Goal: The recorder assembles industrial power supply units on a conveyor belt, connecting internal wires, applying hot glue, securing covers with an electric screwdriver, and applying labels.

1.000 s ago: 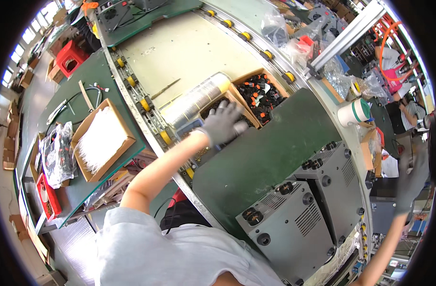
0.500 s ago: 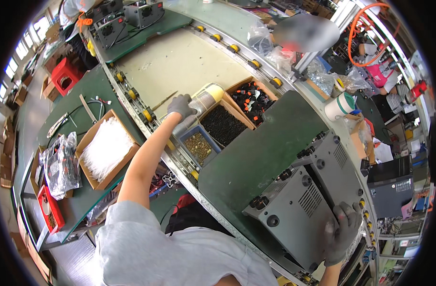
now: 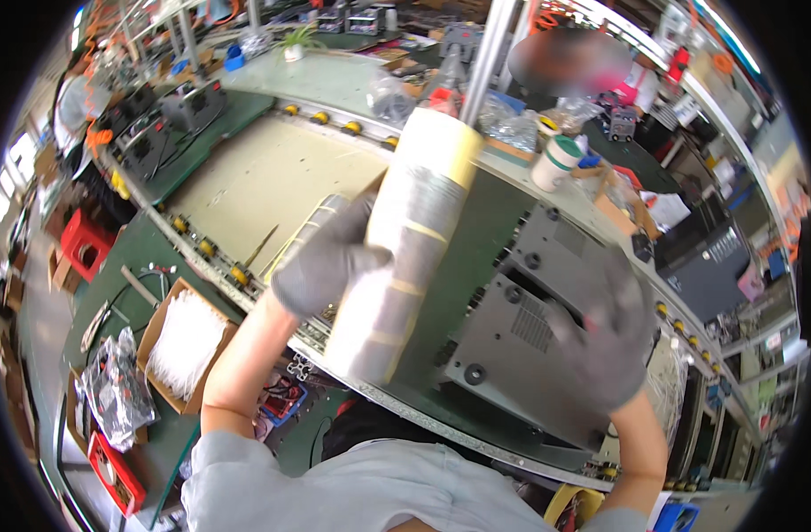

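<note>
A roll of grey labels on yellowish backing (image 3: 425, 199) is raised at a slant in front of me. My gloved left hand (image 3: 327, 262) is shut on its side, with the thumb across the front. My gloved right hand (image 3: 608, 332), a little blurred, hovers with fingers apart and nothing visible in them. Below it, two grey metal housings with vents and black round feet, a nearer one (image 3: 487, 359) and a farther one (image 3: 561, 241), lie side by side on the green board (image 3: 490, 208). The roll and left hand hide most of the parts bins.
A carton of white strips (image 3: 186, 341), a bagged bundle (image 3: 120, 381) and a red tray (image 3: 116, 474) are on the left bench. Roller rails (image 3: 237, 273) edge the line. A white tub with a green lid (image 3: 556, 162) stands beyond the housings.
My left hand has picked up the label roll from beside the bins and brought it nearer. My right hand has lifted off the housing, fingers spreading. The view has shifted.
</note>
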A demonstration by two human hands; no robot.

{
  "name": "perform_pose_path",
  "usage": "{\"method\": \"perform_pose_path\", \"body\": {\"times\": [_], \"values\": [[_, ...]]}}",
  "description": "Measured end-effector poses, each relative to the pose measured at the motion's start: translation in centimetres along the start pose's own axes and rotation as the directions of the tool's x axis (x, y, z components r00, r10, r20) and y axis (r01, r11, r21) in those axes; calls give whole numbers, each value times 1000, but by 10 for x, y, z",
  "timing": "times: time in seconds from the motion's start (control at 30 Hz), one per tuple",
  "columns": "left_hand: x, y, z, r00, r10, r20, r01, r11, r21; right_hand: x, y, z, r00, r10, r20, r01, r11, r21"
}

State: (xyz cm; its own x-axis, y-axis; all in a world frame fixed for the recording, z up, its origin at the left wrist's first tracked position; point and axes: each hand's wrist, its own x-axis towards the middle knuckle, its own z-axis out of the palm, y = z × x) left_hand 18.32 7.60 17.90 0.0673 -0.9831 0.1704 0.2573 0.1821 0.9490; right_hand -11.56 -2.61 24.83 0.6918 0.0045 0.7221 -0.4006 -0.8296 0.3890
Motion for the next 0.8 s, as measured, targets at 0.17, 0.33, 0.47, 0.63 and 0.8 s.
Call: {"method": "perform_pose_path", "body": {"times": [0.17,0.33,0.47,0.63,0.8], "values": [[-7,19,90,899,-118,422,201,967,-157,22,18,18,999,16,33,-15,998,-57],[14,5,118,912,-228,341,284,951,-123,2,29,3,986,93,141,-77,990,-114],[29,-11,140,907,349,236,-419,696,583,-27,36,-10,915,291,280,-361,900,244],[37,-23,161,787,524,326,-617,656,435,-59,38,-26,836,202,510,-456,773,441],[33,-31,172,882,348,317,-434,863,259,-55,54,-53,681,263,683,-692,535,484]]}}
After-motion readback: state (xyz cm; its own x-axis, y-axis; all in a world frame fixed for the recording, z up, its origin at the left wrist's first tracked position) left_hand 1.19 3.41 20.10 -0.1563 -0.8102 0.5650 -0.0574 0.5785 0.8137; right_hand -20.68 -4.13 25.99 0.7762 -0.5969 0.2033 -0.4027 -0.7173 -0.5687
